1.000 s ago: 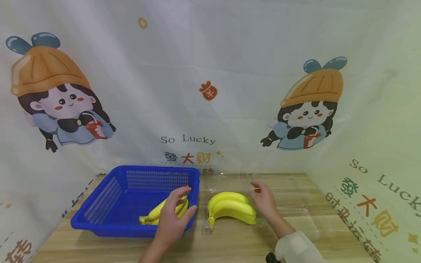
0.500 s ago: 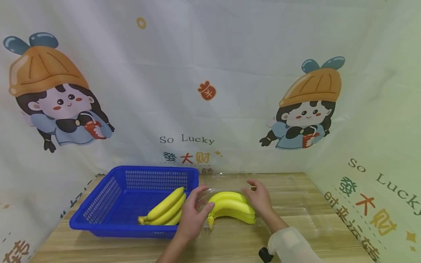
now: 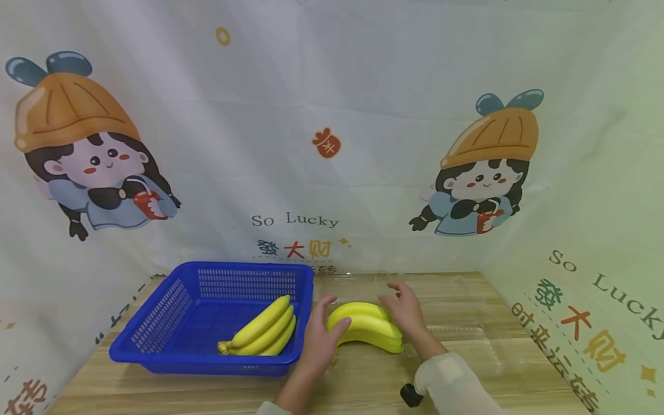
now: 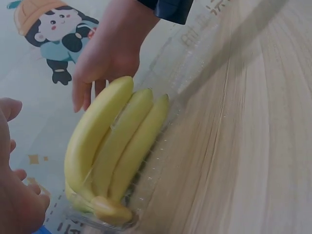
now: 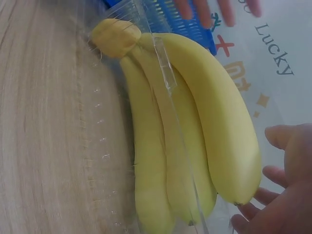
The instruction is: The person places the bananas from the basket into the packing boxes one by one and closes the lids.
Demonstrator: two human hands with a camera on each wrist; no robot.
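A bunch of yellow bananas (image 3: 368, 325) lies in a clear plastic tray (image 4: 161, 141), its stem toward the left. My left hand (image 3: 319, 334) is at the stem end, thumb and fingers spread around it and overlapping the bananas in the head view. At the tip end is my right hand (image 3: 407, 311), its fingers loosely bent. The left wrist view shows a gap between the left hand (image 4: 19, 195) and the bunch. In the right wrist view the right hand's fingertips are right beside the banana tips (image 5: 239, 200). Neither hand grips anything.
A blue basket (image 3: 207, 360) stands on the left of the wooden table (image 3: 363, 386), with a second bunch of bananas (image 3: 264, 331) inside. More clear plastic (image 3: 477, 340) lies to the right. A printed cloth (image 3: 389, 202) hangs behind the table.
My left hand has moved right, from over the basket's edge to the stem end of the bunch in the tray. My right hand has shifted slightly left. The bananas have stayed in place.
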